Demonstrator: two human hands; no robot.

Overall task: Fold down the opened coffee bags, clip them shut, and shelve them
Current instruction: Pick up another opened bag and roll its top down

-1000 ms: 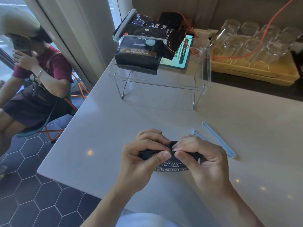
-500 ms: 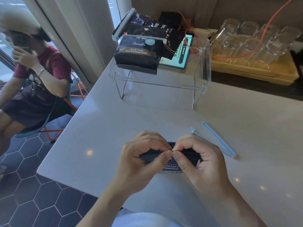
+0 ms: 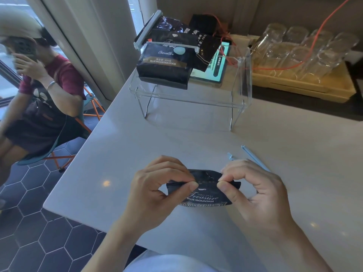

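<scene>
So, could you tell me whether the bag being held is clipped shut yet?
Not yet. Both hands pinch the coffee bag's folded top, and the blue clip lies open on the table.

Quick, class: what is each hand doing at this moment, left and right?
Left hand: closed, pinching the folded top edge of the black coffee bag.
Right hand: closed, pinching the same folded edge on the other side.

held bag (image 3: 204,195) reads "treasure blue mountain"; shelved bag (image 3: 164,64) "blue mountain food".
</scene>
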